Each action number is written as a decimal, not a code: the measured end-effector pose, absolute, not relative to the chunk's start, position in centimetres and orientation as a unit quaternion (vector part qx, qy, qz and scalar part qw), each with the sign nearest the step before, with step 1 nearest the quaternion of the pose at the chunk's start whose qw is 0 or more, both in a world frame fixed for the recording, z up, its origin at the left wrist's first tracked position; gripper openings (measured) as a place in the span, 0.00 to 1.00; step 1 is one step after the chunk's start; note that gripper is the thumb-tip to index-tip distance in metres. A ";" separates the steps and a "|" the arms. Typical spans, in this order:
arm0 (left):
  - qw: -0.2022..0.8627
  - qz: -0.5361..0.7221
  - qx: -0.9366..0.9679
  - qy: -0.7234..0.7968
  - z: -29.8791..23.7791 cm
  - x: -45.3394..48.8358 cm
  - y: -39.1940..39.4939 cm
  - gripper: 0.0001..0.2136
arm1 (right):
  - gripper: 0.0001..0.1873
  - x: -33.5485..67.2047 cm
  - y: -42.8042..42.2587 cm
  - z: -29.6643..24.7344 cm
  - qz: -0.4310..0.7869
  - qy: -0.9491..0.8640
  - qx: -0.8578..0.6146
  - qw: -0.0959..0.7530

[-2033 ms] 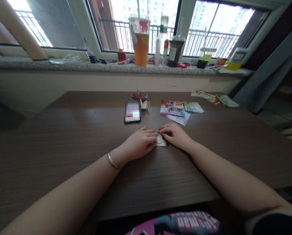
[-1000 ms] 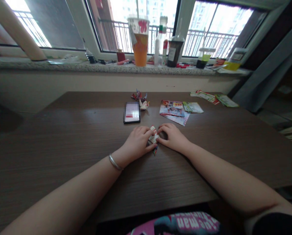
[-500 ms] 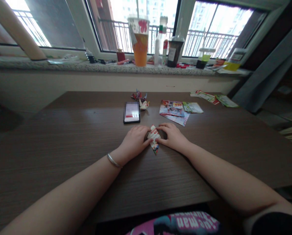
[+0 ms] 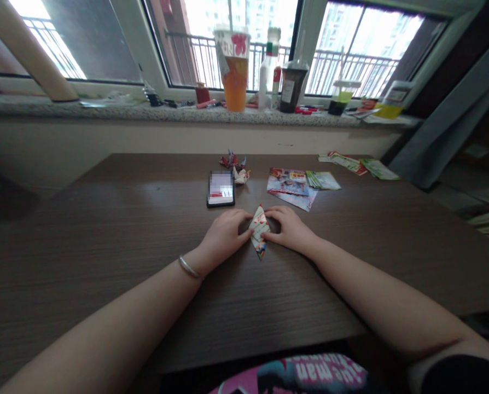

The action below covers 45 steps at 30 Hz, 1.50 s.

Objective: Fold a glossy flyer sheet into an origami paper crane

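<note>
A diamond-shaped piece of folded printed paper point(image 4: 260, 230) lies on the table between my two hands, its narrow tips pointing away from me and toward me. My left hand point(image 4: 227, 229) holds its left edge with thumb and fingertips; a silver bangle circles that wrist. On the opposite edge, the thumb and fingers of my right hand point(image 4: 289, 229) grip the paper, the thumb resting on its face. Just beyond my left hand is a phone point(image 4: 220, 189) with a lit, blurred screen. Beside the phone sit a white folded-paper figure point(image 4: 241, 175) and a purple-red one point(image 4: 230, 160).
Printed sheets point(image 4: 289, 181) and a green-and-white paper stack point(image 4: 323, 180) lie beyond my right hand. More paper strips point(image 4: 347, 162) are near the table's far edge. The windowsill point(image 4: 179, 113) holds an orange drink cup point(image 4: 235, 76), a dark cup point(image 4: 292, 87) and bottles.
The folded paper's far end now reaches a little farther and looks wider, its shape a fuller diamond. My left hand's fingers have shifted slightly along its edge.
</note>
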<state>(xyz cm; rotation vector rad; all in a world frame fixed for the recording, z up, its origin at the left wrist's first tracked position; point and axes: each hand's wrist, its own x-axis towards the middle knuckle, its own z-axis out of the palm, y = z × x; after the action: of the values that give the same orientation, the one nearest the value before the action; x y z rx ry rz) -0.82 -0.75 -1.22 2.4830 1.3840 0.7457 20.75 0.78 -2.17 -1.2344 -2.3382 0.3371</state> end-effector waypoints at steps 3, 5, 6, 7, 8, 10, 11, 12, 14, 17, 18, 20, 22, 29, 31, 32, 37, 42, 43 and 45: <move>0.136 0.278 0.839 0.448 -1.7 -0.9 -0.4 0.12 | 0.23 20.9 0.9 -2.3 0.135 -0.857 -0.433 0.245; 0.159 0.290 0.838 0.435 -2.0 -0.9 -0.2 0.12 | 0.21 20.9 1.1 -2.4 0.141 -0.862 -0.420 0.245; 0.164 0.291 0.838 0.430 -2.1 -1.0 -0.1 0.11 | 0.20 21.0 1.2 -2.4 0.143 -0.866 -0.413 0.244; 0.164 0.290 0.840 0.429 -2.2 -1.0 0.0 0.10 | 0.19 21.0 1.2 -2.5 0.144 -0.869 -0.405 0.244; 0.159 0.287 0.842 0.429 -2.3 -1.0 0.0 0.09 | 0.17 21.0 1.3 -2.5 0.145 -0.873 -0.396 0.245; 0.145 0.279 0.845 0.432 -2.4 -1.1 0.0 0.08 | 0.14 21.1 1.4 -2.5 0.148 -0.878 -0.380 0.250; 0.139 0.276 0.848 0.431 -2.3 -1.1 0.1 0.07 | 0.13 21.1 1.5 -2.5 0.149 -0.880 -0.374 0.253; 0.133 0.274 0.851 0.428 -2.3 -1.1 0.1 0.07 | 0.12 21.1 1.5 -2.4 0.151 -0.880 -0.369 0.257; 0.122 0.272 0.859 0.415 -2.2 -1.1 0.1 0.05 | 0.11 21.2 1.5 -2.3 0.152 -0.881 -0.362 0.263; 0.108 0.263 0.871 0.401 -2.2 -1.1 0.3 0.05 | 0.08 21.3 1.4 -2.1 0.138 -0.887 -0.356 0.259; 0.105 0.259 0.874 0.398 -2.2 -1.2 0.3 0.05 | 0.07 21.3 1.3 -2.0 0.128 -0.891 -0.356 0.251; 0.103 0.254 0.879 0.391 -2.2 -1.3 0.5 0.06 | 0.06 21.4 1.2 -1.8 0.105 -0.899 -0.357 0.230; 0.102 0.256 0.883 0.381 -2.3 -1.4 0.6 0.07 | 0.06 21.4 1.0 -1.6 0.086 -0.906 -0.358 0.210; 0.055 0.244 0.909 0.334 -1.9 -1.6 0.6 0.07 | 0.09 21.2 0.1 -0.6 0.051 -0.911 -0.376 0.162; 0.027 0.231 0.916 0.328 -1.7 -1.6 0.5 0.08 | 0.09 21.0 -0.2 -0.3 0.041 -0.910 -0.385 0.146; 0.014 0.225 0.919 0.323 -1.6 -1.6 0.4 0.08 | 0.10 20.9 -0.3 -0.1 0.035 -0.910 -0.389 0.138; -0.033 0.202 0.930 0.304 -1.0 -1.4 0.1 0.07 | 0.11 20.5 -0.8 0.5 0.012 -0.910 -0.402 0.104; -0.053 0.171 0.934 0.309 -0.5 -1.1 -0.2 0.08 | 0.12 20.3 -1.1 0.9 -0.001 -0.910 -0.408 0.076; -0.056 0.164 0.935 0.310 -0.4 -1.1 -0.2 0.08 | 0.12 20.2 -1.2 1.0 -0.005 -0.910 -0.407 0.072; -0.062 0.148 0.937 0.311 -0.1 -1.1 -0.4 0.09 | 0.12 20.2 -1.2 1.1 -0.012 -0.913 -0.403 0.064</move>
<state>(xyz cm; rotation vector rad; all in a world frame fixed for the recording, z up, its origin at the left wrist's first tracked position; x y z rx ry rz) -1.06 -0.39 -0.14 3.0635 1.0188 0.4857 20.23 -1.23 1.13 -1.2156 -2.7563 -0.0362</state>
